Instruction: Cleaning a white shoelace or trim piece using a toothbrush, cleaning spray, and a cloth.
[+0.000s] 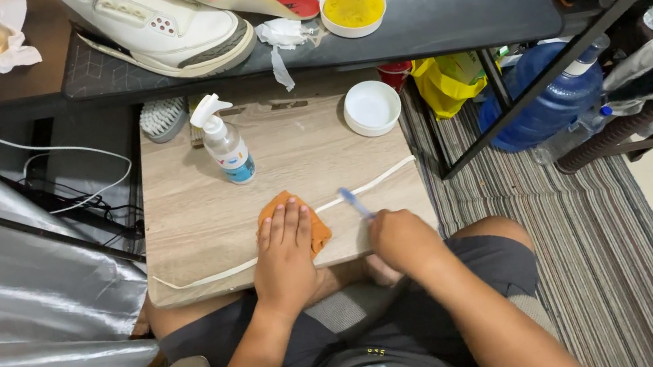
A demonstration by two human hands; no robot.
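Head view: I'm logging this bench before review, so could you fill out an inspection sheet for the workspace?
Surface: light wooden board across the person's lap.
Job's things: white shoelace stretched over the board; orange cloth under the left hand; blue brush in the right hand.
Clutter: spray bottle, white lid, scrub brush; on the dark table, a white sneaker and yellow-filled tub.
Hands: left flat on cloth; right gripping brush.
Cables: white cable at left.
Surroundings: striped rug, blue water jug.
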